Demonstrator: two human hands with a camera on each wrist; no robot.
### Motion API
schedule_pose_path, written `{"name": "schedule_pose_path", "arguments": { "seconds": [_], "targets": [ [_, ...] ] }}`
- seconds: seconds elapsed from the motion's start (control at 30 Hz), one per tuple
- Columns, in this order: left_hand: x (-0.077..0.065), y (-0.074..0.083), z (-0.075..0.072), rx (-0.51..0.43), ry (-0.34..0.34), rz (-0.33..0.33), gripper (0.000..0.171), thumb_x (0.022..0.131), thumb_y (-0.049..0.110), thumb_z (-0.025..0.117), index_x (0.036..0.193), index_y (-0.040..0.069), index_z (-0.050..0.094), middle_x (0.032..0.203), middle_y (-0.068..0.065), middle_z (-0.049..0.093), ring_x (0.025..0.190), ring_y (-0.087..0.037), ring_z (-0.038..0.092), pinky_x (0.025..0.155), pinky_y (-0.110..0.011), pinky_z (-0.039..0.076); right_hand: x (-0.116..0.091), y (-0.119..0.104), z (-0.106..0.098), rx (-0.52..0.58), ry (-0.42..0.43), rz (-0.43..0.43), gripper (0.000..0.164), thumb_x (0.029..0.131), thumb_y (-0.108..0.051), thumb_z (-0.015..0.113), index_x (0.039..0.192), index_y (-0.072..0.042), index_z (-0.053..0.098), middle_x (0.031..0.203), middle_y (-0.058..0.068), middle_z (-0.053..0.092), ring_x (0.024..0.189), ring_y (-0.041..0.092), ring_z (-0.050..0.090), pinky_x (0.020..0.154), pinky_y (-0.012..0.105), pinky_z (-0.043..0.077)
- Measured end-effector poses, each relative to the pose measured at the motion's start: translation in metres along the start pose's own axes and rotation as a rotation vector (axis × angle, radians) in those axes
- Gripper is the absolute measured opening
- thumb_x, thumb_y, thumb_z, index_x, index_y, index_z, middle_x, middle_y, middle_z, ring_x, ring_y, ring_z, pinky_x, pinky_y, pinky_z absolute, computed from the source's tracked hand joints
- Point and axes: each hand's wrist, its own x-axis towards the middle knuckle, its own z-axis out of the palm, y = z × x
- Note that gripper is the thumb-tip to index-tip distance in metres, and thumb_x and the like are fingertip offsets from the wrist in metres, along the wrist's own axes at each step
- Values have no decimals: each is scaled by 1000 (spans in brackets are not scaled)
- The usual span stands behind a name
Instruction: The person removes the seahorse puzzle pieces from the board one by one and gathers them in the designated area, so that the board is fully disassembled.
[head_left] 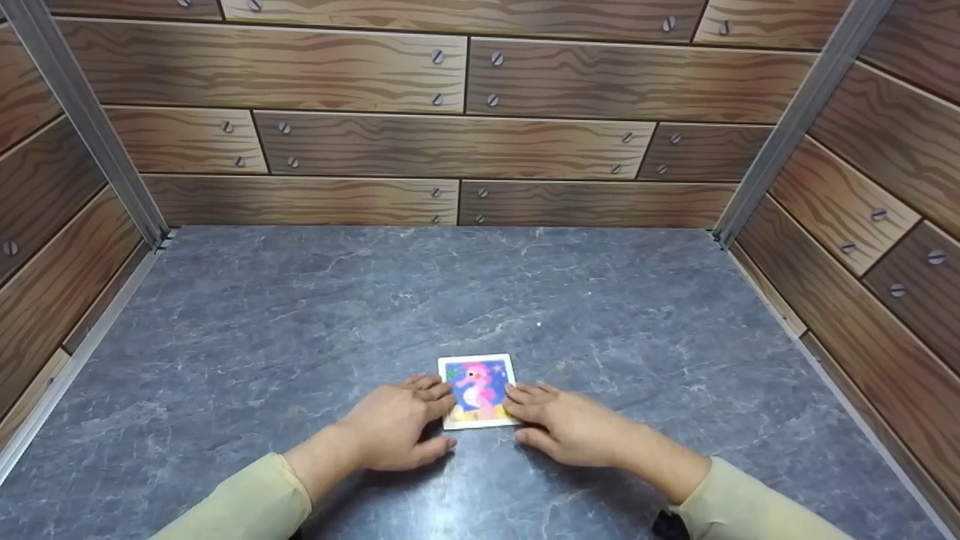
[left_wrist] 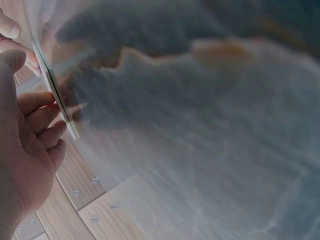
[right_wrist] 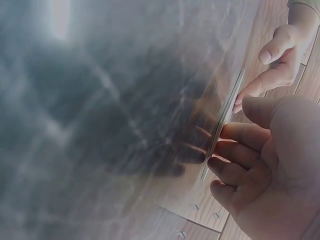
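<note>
A small squarish picture board (head_left: 480, 391) with a white border and a pink seahorse on blue lies on the grey marbled tabletop. My left hand (head_left: 397, 424) rests at its left side, fingertips over the edge and thumb stretched out below. From the right, my right hand (head_left: 570, 426) touches the opposite edge with its fingertips, thumb apart. In the left wrist view the board (left_wrist: 54, 90) appears edge-on as a thin slab beside the left hand's fingers (left_wrist: 42, 117). The right wrist view likewise shows its thin side (right_wrist: 222, 125) against the right hand's fingers (right_wrist: 240, 152).
Wood-plank-patterned panels (head_left: 360, 142) stand at the back and on both sides, with metal corner posts (head_left: 795, 120) at the far left and right. The marbled tabletop (head_left: 315, 300) stretches out around the board, with a tiny white speck (head_left: 538, 324) beyond it.
</note>
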Motion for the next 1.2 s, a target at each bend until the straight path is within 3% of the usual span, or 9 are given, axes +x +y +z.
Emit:
{"name": "schedule_pose_path", "arguments": {
  "seconds": [0.27,0.47,0.67,0.9,1.2],
  "targets": [
    [0,-2,1,-12,-15,-17,66,107,53,50,152,6,59,156,-16,54,145,-30,52,122,-44,37,2,1,-5,29,7,10,51,112,-36,56,152,-5,57,160,12,51,149,37,45,122,56,34],
    [0,-1,-1,0,-19,3,67,107,53,51,153,5,58,156,-17,54,145,-31,52,122,-44,37,10,4,-16,60,116,-36,39,108,-23,62,143,-5,67,145,14,64,136,39,59,115,57,43],
    [0,-4,-2,-5,-23,15,65,108,51,52,152,4,58,155,-18,54,144,-32,53,121,-45,39,33,11,-31,146,204,-52,34,102,-14,71,134,-1,72,129,15,74,120,34,71,106,51,54],
    [1,-5,-2,-2,-26,17,64,107,50,53,151,4,59,154,-19,56,143,-31,54,121,-44,39,66,18,-43,254,146,-30,34,101,-11,73,134,-3,73,128,11,75,120,30,70,104,48,55],
    [1,-6,-3,-5,-32,14,64,107,50,53,152,5,58,154,-19,55,143,-31,54,121,-45,38,101,25,-41,442,80,56,39,97,-10,78,135,-3,72,129,12,74,120,29,68,107,47,53]
  ]
}}
